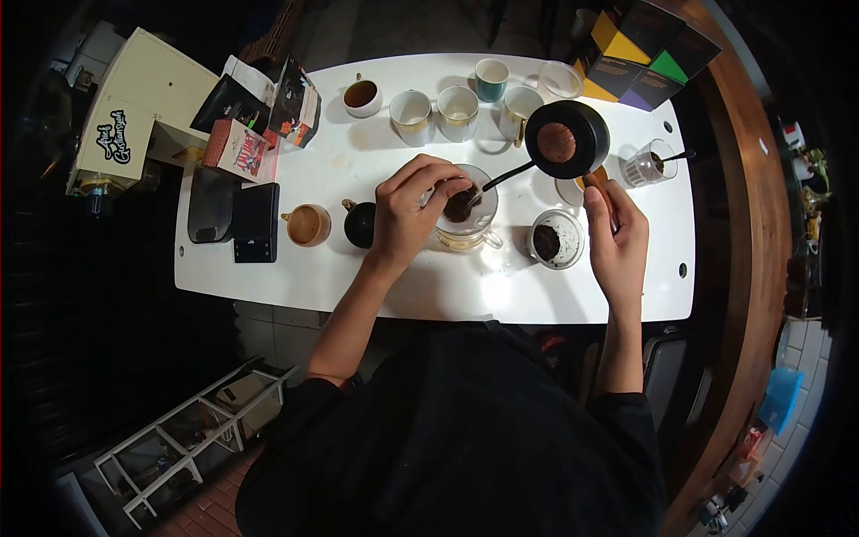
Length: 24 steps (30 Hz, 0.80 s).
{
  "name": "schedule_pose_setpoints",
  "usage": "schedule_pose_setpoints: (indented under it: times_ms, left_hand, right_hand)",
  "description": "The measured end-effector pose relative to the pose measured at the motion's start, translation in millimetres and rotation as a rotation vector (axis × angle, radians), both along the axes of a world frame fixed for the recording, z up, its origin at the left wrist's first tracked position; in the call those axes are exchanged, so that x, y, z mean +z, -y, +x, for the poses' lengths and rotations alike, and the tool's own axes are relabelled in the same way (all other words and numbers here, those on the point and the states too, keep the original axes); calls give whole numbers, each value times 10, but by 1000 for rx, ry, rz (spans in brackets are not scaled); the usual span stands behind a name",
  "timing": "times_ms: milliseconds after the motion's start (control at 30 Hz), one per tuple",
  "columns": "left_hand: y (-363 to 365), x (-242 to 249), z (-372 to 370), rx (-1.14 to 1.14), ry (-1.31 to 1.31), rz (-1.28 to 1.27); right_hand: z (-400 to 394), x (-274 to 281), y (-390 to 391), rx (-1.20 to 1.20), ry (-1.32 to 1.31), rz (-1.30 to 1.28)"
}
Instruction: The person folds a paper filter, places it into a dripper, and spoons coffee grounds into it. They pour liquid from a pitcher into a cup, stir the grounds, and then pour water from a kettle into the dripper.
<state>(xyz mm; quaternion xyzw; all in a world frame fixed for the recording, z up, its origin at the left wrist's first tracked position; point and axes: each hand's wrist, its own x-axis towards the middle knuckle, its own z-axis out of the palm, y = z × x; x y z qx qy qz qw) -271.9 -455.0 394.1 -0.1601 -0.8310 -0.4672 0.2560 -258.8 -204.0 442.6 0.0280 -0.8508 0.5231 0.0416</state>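
Note:
My right hand point(619, 237) is closed around the wooden handle point(601, 201) of a black gooseneck kettle point(567, 161). Its thin spout point(508, 176) reaches left to a clear dripper point(484, 213) with dark coffee grounds point(459, 208) inside. The dripper sits on a glass server point(467, 240). Over the dripper's left side is my left hand point(413, 206), thumb and fingers pinched together; what they hold, if anything, I cannot make out. A glass cup point(557, 253) with dark grounds in it stands between the dripper and my right hand.
Several mugs point(412, 115) line the back of the white table point(358, 291). Left are a tan cup point(308, 225), a black cup point(359, 225), a scale point(257, 224), coffee bags point(295, 103) and a cream grinder point(134, 107). Right are a glass with a spoon point(646, 166) and dark boxes point(640, 58).

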Motion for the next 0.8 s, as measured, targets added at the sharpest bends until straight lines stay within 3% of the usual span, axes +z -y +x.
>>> schedule_pose_setpoints:
  times_ms: [433, 733, 800]
  left_hand:
    - [9, 26, 70, 29, 42, -35]
    - [-49, 50, 83, -2, 120, 82]
    - [-16, 71, 85, 43, -25, -41]
  right_hand:
    - [-21, -34, 31, -10, -28, -32]
    - [-25, 7, 13, -5, -26, 0]
    - [-20, 14, 18, -18, -20, 3]
